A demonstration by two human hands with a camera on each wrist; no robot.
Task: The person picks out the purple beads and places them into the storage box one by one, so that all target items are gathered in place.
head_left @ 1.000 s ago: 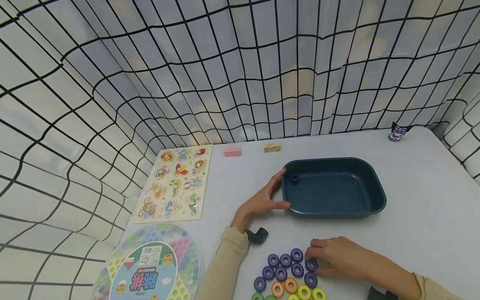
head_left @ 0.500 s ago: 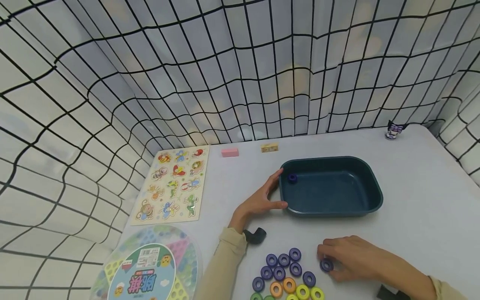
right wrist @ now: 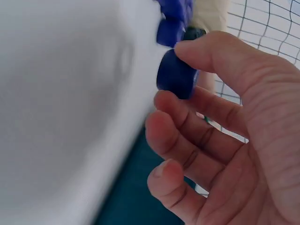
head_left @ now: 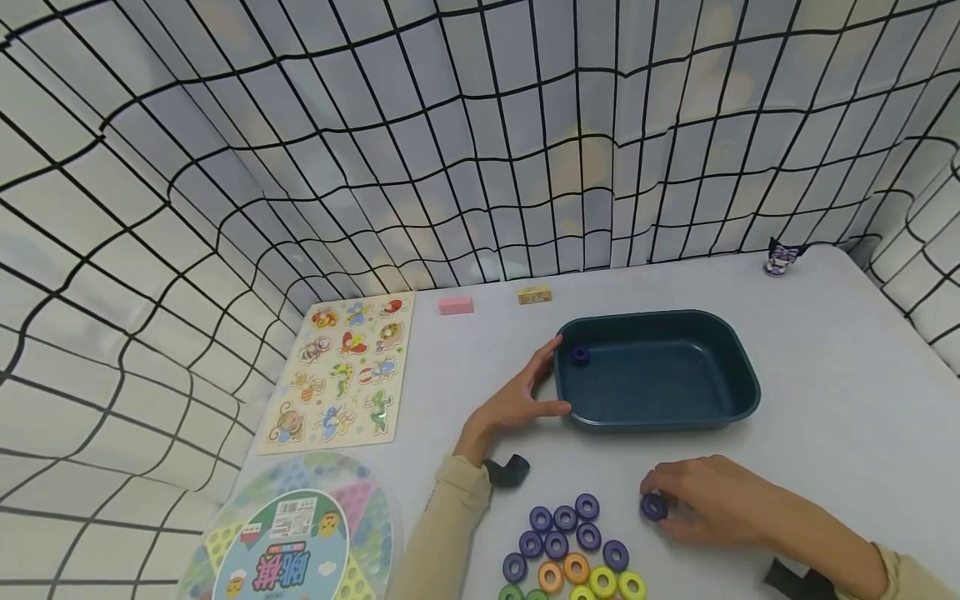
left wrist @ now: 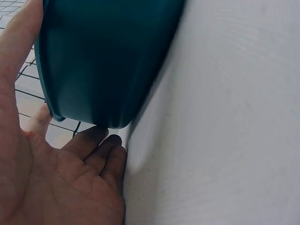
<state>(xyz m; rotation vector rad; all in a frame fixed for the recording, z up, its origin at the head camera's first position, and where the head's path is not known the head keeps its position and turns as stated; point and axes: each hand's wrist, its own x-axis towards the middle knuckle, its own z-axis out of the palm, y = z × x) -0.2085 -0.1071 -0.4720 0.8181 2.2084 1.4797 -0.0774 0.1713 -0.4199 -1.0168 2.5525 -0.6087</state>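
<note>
A purple ring [head_left: 654, 506] is pinched between the thumb and fingers of my right hand [head_left: 716, 500], right of the loose rings. Seen close in the right wrist view, the pinched ring [right wrist: 176, 75] looks deep blue, with the thumb at its top edge. My left hand [head_left: 510, 408] is spread at the left end of a dark teal plastic tub [head_left: 660, 429], its thumb at the near corner and a finger at the far one. Inside the tub's far left corner lies another purple ring [head_left: 581, 356]. Several purple rings [head_left: 556, 546] lie grouped on the white table.
Orange rings [head_left: 576, 567], yellow rings [head_left: 632, 585] and green rings [head_left: 512, 592] lie at the front edge of view. At left are a picture puzzle board [head_left: 337, 375] and a round game package [head_left: 281, 542]. Pink and yellow blocks [head_left: 456, 306] and a small figurine [head_left: 781, 257] stand at the back.
My right hand has drawn one purple ring away from the group, to the right and then slightly farther from me. The left hand stays at the tub.
</note>
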